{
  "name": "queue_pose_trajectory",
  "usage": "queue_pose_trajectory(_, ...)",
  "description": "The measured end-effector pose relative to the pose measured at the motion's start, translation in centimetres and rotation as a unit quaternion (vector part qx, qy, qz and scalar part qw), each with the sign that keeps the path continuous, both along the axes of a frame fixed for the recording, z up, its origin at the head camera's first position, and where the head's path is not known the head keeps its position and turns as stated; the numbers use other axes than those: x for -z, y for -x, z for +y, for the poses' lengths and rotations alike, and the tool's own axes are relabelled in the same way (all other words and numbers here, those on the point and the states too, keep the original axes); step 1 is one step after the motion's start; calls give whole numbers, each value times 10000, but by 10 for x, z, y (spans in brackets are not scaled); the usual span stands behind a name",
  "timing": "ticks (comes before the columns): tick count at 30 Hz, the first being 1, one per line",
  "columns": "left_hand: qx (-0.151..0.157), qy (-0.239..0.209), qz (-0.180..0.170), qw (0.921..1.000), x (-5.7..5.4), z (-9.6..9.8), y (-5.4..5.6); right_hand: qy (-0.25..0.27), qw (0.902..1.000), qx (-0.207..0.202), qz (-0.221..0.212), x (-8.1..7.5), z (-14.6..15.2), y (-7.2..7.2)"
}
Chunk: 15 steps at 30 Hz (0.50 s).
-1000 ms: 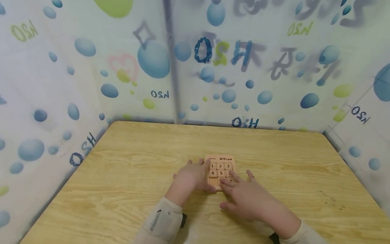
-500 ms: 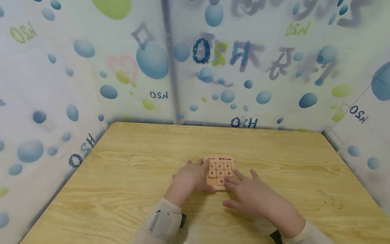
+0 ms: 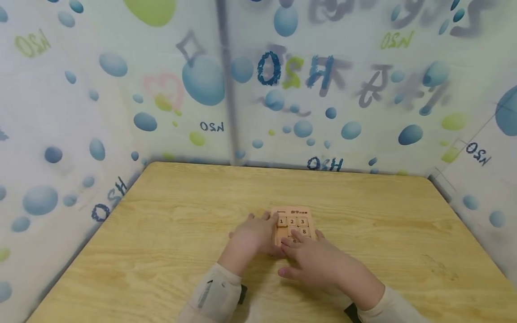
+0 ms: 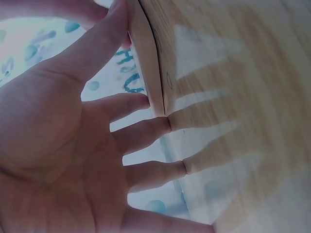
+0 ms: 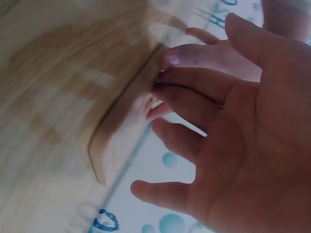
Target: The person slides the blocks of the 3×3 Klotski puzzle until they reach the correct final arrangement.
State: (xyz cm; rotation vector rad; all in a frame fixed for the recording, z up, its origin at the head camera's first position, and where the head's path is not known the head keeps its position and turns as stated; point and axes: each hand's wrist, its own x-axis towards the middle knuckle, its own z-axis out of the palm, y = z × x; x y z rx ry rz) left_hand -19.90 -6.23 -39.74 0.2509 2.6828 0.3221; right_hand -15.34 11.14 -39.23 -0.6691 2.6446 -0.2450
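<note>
A wooden number sliding puzzle (image 3: 292, 209) lies flat on the table, tiles facing up. Tiles 1, 2, 3 fill its top row, and the 8 tile (image 3: 304, 232) shows at the right of the middle row. The slot at the middle left is bare. My left hand (image 3: 251, 234) holds the puzzle's left side, thumb at the near corner (image 4: 148, 58) and index finger farther along the edge. My right hand (image 3: 323, 264) reaches over from the lower right, extended fingertips on the lower left tiles. Those fingers hide most of the bottom row.
The wooden table (image 3: 181, 193) extends around the puzzle on all sides. Behind it stands a patterned backdrop (image 3: 250, 112) with blue drops and lettering. Both forearms carry light sleeves with dark straps.
My right hand has shifted left across the lower tiles. The 4 tile has slid from the middle left slot toward me, leaving that slot bare. My left hand stays at the puzzle's edge.
</note>
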Motion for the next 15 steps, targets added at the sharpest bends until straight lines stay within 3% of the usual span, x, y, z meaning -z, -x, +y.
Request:
queue_pose_trajectory(8, 121, 121, -12, 9999, -1, 5, 1, -206, 9973, 504, 498, -1, 7, 3)
queue_pose_trajectory(15, 30, 128, 14, 9999, 0, 3, 1, 249, 9977, 397, 480, 9, -8, 4)
